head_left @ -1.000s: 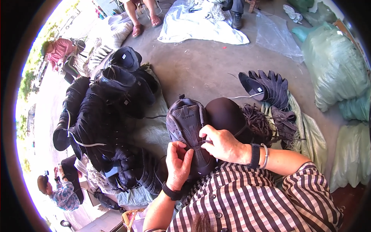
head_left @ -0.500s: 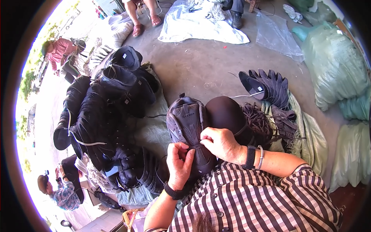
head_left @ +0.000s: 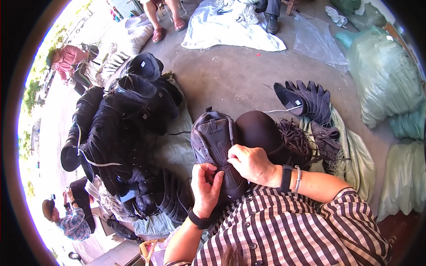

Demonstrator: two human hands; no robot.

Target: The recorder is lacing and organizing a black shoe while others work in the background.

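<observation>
A dark grey shoe upper (head_left: 216,138) with mesh panels lies in front of my body, its tongue facing up. At its left edge my left hand (head_left: 205,188) is closed, thumb and forefinger pinching the upper. Over its right edge my right hand (head_left: 252,164) is closed in a pinch; whatever sits between those fingertips is too small to make out. Just right of the upper is a smooth dark rounded form (head_left: 257,131), partly covered by my right hand. A tangle of dark laces (head_left: 295,141) lies beyond it.
Stacked black shoe uppers (head_left: 104,133) fill the left side. More nested grey uppers (head_left: 308,99) lie at right beside a pale woven sack (head_left: 355,150). Large green plastic bags (head_left: 384,75) stand far right. Other people sit at left, one in a red top (head_left: 71,60), and at the far edge.
My right hand has shifted slightly left across the shoe upper, still pinched. My left hand and the upper stay nearly where they were.
</observation>
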